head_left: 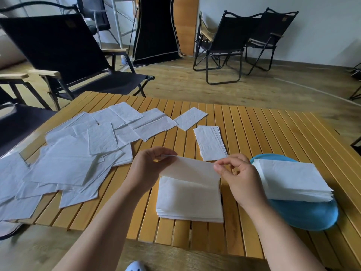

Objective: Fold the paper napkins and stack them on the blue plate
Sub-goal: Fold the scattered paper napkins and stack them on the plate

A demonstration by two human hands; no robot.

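Wooden floor, black folding chairs [64, 53] behind, and in front a yellow slatted surface [273, 130]. On its left part, a loose heap of unfolded napkins [74, 153]; farther back a small folded pile [212, 143]; at the right the blue plate [308, 216], already carrying a thick stack of folded napkins [291, 180].

In the middle, a low pile of napkins [189, 202], and above it the top napkin [191, 169] lifted at its far edge. Very light, thin, soft paper: bends by itself, tears easily, probably slides on the sheets below. Best to take at the two far corners, with only a light pinch, and to press the crease gently afterwards.

Left hand [146, 167]: thumb and fingers [168, 153] closed together on the far left corner of the napkin. Right hand [236, 173]: thumb and forefinger pinching the far right corner, other fingers curled loosely above, touching nothing. Near edge of the napkin resting on the pile. Fold seemingly in progress, far edge to come toward the near one.
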